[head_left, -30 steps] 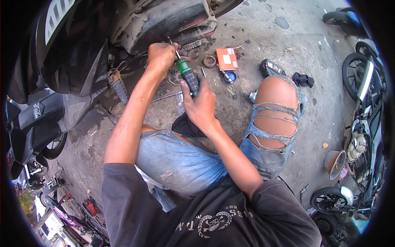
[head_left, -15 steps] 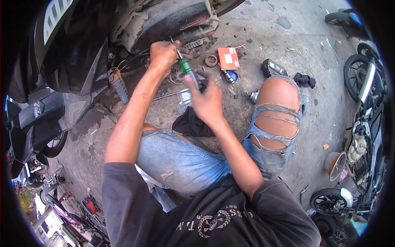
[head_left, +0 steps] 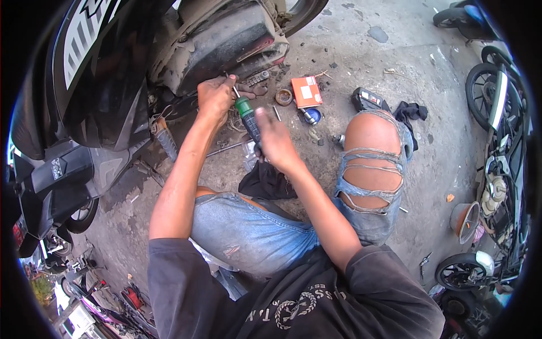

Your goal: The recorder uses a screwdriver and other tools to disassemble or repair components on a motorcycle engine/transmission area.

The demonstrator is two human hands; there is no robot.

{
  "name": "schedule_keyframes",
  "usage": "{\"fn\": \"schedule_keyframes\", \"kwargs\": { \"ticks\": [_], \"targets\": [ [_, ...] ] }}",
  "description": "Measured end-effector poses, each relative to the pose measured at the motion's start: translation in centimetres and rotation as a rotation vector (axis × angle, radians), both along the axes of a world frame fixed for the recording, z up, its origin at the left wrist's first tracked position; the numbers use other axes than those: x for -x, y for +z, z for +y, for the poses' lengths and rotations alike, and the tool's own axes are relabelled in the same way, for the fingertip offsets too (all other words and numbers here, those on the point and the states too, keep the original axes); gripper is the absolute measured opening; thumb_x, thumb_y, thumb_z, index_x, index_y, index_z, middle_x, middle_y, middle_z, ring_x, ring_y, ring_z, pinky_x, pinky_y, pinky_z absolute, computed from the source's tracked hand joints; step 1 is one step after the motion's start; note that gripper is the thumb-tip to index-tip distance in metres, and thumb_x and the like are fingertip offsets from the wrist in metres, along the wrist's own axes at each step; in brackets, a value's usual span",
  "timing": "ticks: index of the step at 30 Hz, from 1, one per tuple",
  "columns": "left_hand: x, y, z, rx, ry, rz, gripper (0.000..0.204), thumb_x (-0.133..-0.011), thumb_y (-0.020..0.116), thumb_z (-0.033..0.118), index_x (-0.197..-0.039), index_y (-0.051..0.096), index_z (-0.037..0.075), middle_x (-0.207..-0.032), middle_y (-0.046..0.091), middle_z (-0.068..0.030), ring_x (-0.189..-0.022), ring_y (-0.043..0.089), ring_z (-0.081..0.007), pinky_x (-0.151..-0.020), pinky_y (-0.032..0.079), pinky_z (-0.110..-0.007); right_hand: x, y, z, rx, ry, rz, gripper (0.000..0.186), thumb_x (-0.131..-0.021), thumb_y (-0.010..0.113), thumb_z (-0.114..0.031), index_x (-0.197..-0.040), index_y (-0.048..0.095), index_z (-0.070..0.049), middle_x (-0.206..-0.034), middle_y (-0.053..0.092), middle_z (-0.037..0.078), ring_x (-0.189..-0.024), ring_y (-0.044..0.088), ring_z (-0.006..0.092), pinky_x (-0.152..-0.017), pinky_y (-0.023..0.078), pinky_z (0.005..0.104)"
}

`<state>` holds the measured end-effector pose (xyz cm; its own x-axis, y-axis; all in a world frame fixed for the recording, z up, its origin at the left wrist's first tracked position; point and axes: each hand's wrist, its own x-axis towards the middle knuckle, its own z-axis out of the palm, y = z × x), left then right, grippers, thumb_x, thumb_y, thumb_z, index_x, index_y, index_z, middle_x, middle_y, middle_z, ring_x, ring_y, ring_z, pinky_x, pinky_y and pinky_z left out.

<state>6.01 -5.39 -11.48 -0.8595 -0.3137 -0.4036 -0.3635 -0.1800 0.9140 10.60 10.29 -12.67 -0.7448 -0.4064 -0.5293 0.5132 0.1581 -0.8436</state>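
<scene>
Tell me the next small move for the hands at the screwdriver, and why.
I'd firm up the right hand on the handle of the screwdriver before turning it: that hand is blurred, so its hold is unclear, while the left hand grips the shaft near the tip, close to the dusty vehicle cover.

It's a washed-out black T-shirt (head_left: 350, 299) here, left sleeve (head_left: 178, 263) and right sleeve (head_left: 381, 268) both short, a pale wreath emblem (head_left: 294, 310) with lettering across the chest, its centre perhaps a small figure! Below come faded blue jeans (head_left: 248, 231), scuffed on the left thigh, and the right knee is ripped wide open, frayed threads (head_left: 370, 152) strapped across it! Left hand (head_left: 216, 99) and right hand (head_left: 275, 138) are bare.
</scene>
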Motion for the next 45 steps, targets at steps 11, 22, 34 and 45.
{"fn": "schedule_keyframes", "kwargs": {
  "ticks": [11,22,34,45],
  "targets": [
    [-0.4,-0.1,-0.7,-0.235,-0.092,0.068,0.035,-0.098,0.043,0.016,-0.117,0.042,-0.014,-0.103,0.062,-0.0263,-0.096,0.066,-0.0344,-0.082,0.051,-0.039,-0.6,-1.5,-1.5,0.357,-0.218,-0.213,0.042,-0.095,0.049,-0.040,-0.113,0.049,-0.002,-0.066,0.055,0.008,-0.036,0.043,0.0146,-0.031,0.031,0.0292],
    [0.3,-1.7,-0.5,0.013,0.029,0.006,0.027,-0.093,0.056,0.011,-0.101,0.053,-0.015,-0.089,0.063,-0.0220,-0.078,0.069,-0.0321,-0.068,0.054,-0.035,-1.9,-1.7,-0.9,-0.092,-0.041,0.331,0.045,-0.094,0.049,-0.034,-0.119,0.043,0.003,-0.085,0.061,0.022,-0.057,0.059,0.0301,-0.051,0.047,0.0419],
    [-0.2,-0.8,-1.1,-0.302,-0.045,0.012,0.037,-0.098,0.042,0.020,-0.117,0.048,-0.010,-0.096,0.064,-0.0216,-0.089,0.067,-0.0328,-0.082,0.050,-0.039,-1.6,-5.6,-1.4,1.050,-0.254,-0.718,0.042,-0.093,0.053,-0.041,-0.113,0.046,-0.004,-0.065,0.045,0.001,-0.040,0.033,0.0085,-0.031,0.024,0.0233],
    [-0.1,-1.9,-1.1,-0.120,0.042,0.034,0.029,-0.096,0.050,0.017,-0.109,0.052,-0.008,-0.086,0.060,-0.0138,-0.078,0.067,-0.0276,-0.071,0.052,-0.036,-3.3,-1.6,-1.5,0.040,-0.253,0.178,0.044,-0.096,0.049,-0.036,-0.104,0.047,0.006,-0.079,0.064,0.016,-0.051,0.057,0.0262,-0.048,0.049,0.0411]
  ]
}}
